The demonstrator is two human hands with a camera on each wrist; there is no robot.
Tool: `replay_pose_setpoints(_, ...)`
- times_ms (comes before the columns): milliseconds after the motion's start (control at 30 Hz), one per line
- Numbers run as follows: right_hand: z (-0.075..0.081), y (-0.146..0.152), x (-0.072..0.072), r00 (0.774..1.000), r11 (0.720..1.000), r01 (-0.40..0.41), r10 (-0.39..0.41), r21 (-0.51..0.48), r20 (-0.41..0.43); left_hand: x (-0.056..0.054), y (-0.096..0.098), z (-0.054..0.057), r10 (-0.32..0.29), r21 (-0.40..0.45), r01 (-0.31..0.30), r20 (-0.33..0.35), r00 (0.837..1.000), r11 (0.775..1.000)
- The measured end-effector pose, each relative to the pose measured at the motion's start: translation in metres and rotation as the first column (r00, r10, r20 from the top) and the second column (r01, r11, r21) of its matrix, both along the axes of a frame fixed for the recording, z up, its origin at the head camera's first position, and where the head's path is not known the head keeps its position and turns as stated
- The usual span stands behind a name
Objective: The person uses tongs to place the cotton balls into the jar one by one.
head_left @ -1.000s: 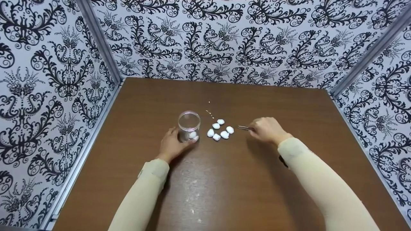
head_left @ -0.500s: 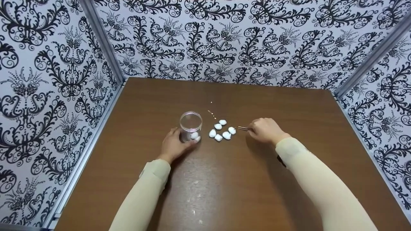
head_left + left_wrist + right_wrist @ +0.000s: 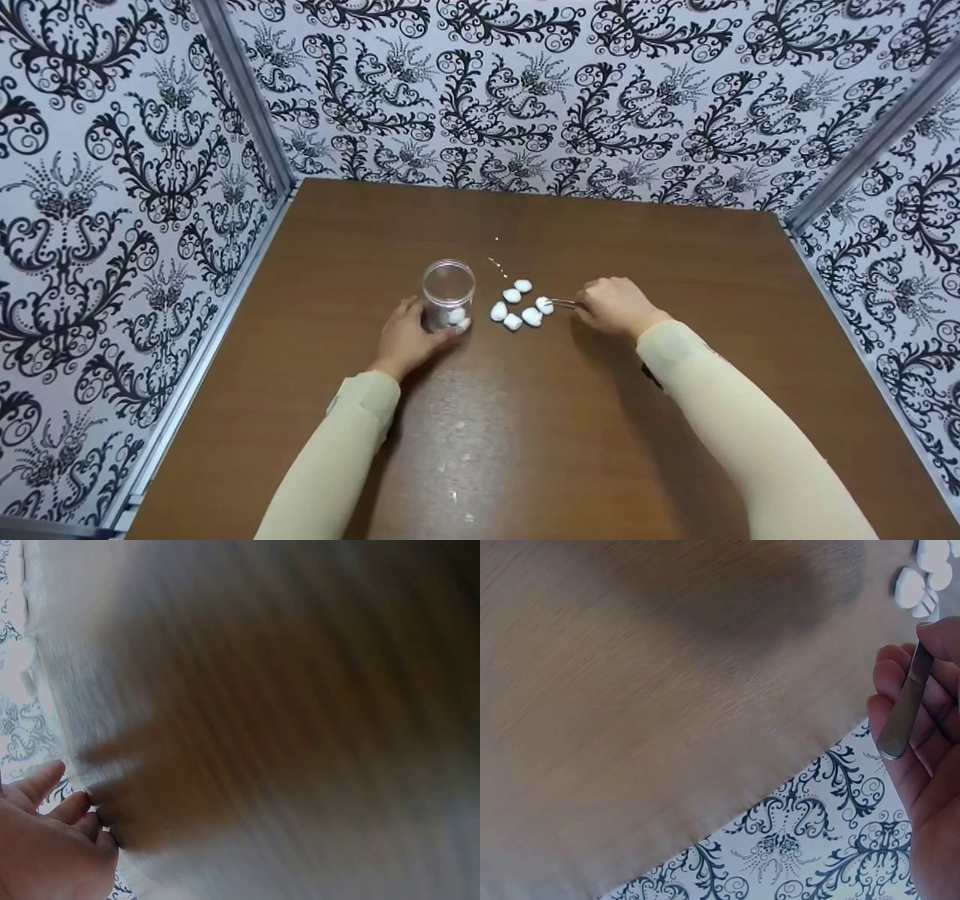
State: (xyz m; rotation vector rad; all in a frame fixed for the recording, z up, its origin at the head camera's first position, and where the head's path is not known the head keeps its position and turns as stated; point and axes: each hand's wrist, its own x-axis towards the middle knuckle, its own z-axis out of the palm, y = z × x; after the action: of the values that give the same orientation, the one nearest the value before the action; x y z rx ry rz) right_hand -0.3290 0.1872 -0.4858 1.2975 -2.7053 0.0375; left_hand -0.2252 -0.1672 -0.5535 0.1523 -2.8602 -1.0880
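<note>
A clear, open-topped jar (image 3: 448,301) stands upright on the table with white cotton balls (image 3: 456,316) inside. My left hand (image 3: 409,339) holds its lower part, thumb at the front and fingers at the far left side. To the right of the jar, several loose cotton balls (image 3: 512,322) lie in a rough ring. My right hand (image 3: 616,307) pinches metal tweezers (image 3: 905,714) between thumb and fingers. In the head view the tweezers' tips overlap the rightmost cotton ball (image 3: 544,305); the right wrist view shows them right at a cotton ball (image 3: 910,588).
The brown wooden table (image 3: 480,420) stretches around both hands. Small pale crumbs (image 3: 498,266) lie in a line behind the cotton balls. Walls with black-and-white scroll patterns (image 3: 525,97) stand at the back and both sides.
My right hand has moved slightly left, bringing the tweezers' tips from beside the rightmost cotton ball onto it. The left hand stays on the jar; the head view has shifted a little.
</note>
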Motion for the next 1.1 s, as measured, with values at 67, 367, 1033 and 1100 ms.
replay_pose_setpoints(67, -0.0005, -0.0005, 0.0000, 1.000, 1.000, -0.001, 0.001, 0.008, 0.003, 0.0003, 0.0002, 0.0005, 0.001, 0.001, -0.001, -0.005, 1.000, 1.000)
replay_pose_setpoints(367, -0.0034, -0.0007, -0.0011, 1.000, 1.000, -0.006, 0.006, 0.026, 0.025, 0.0026, 0.0014, 0.0033, -0.007, 0.013, 0.007, -0.009, 1.000, 1.000)
replay_pose_setpoints(1033, -0.0028, -0.0019, -0.0030, 1.000, 0.999, -0.007, 0.007, 0.043, -0.001, -0.0015, 0.0006, -0.0033, 0.017, 0.006, -0.017, -0.004, 1.000, 1.000)
replay_pose_setpoints(1100, -0.0036, -0.0021, -0.0036, 1.000, 0.999, -0.010, 0.010, 0.047, -0.007, -0.0016, 0.0010, -0.0027, 0.019, 0.007, -0.019, -0.002, 1.000, 1.000)
